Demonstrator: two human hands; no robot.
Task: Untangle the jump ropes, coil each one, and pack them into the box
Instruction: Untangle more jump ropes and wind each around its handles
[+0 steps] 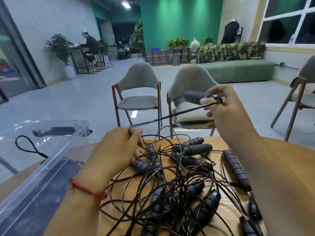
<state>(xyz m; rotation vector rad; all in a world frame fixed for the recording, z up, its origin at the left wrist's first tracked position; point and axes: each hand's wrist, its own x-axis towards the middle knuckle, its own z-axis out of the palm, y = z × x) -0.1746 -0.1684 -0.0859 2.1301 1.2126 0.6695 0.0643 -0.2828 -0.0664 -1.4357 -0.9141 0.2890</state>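
Note:
A tangle of black jump ropes (172, 183) with several ribbed dark handles lies on the wooden table (219, 142). My right hand (225, 109) is raised above the table's far edge and grips one ribbed handle (194, 97). From that handle a black cord (168, 115) runs taut down to my left hand (122, 147), which pinches it at the pile's far left edge. A clear plastic box (42, 160) stands to the left of the pile, with a dark rope loop and handle visible through its wall.
Two grey chairs (138, 89) stand just beyond the table, and a third chair (300, 99) is at the right. Farther back are a green sofa (238, 68), potted plants and seated people. A red string bracelet (88, 189) is on my left wrist.

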